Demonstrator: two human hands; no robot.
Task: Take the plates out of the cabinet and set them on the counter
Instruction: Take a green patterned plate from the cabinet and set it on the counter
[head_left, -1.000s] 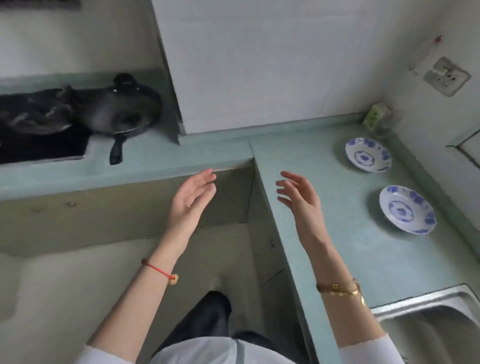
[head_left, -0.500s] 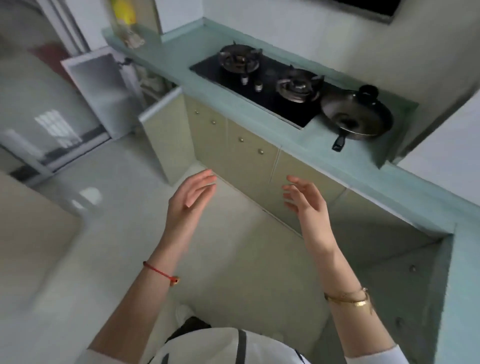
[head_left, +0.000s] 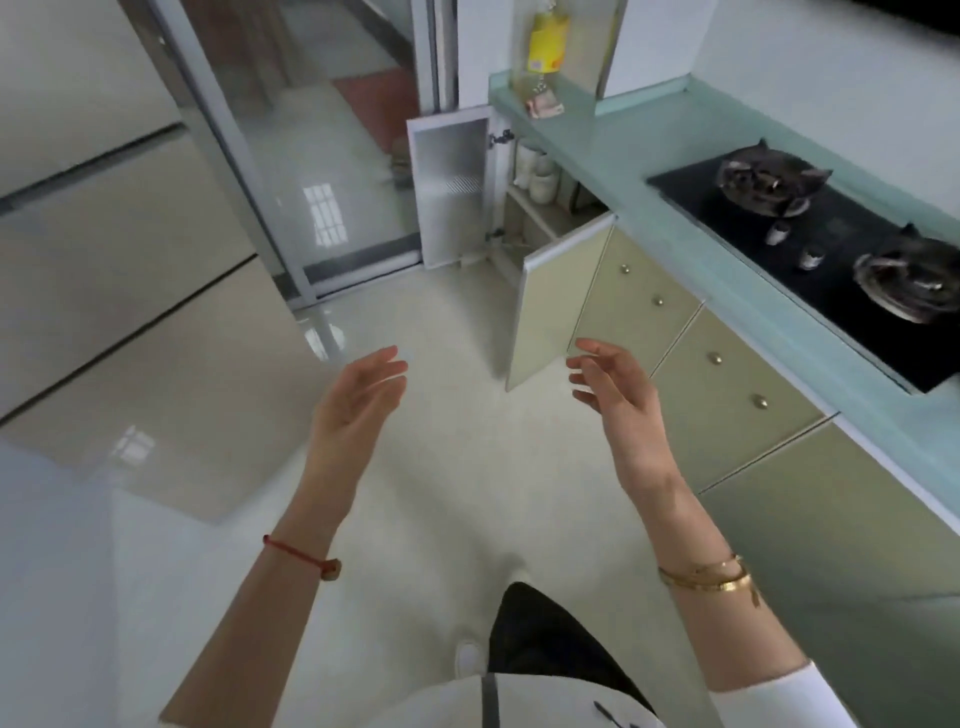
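My left hand (head_left: 358, 400) and my right hand (head_left: 615, 397) are raised side by side over the floor, palms facing each other, fingers apart, holding nothing. Ahead of them a lower cabinet (head_left: 540, 208) stands with both doors swung out: a white door (head_left: 449, 192) on its far side and a pale green door (head_left: 558, 301) on its near side. White crockery (head_left: 537, 174) shows on the shelf inside; I cannot tell whether it is plates. The teal counter (head_left: 613, 150) runs above the cabinet. No plate is in view on the counter.
A black gas hob (head_left: 831, 244) with two burners is set in the counter on the right. A yellow bottle (head_left: 545, 41) stands at the counter's far end. Closed cabinet doors with knobs (head_left: 727, 374) line the right. A glass sliding door (head_left: 311, 156) is at the back.
The view has swung left, from the counter corner with two blue-patterned plates, past the hob and pan, to the open cabinet. Both hands keep the same open, raised pose.
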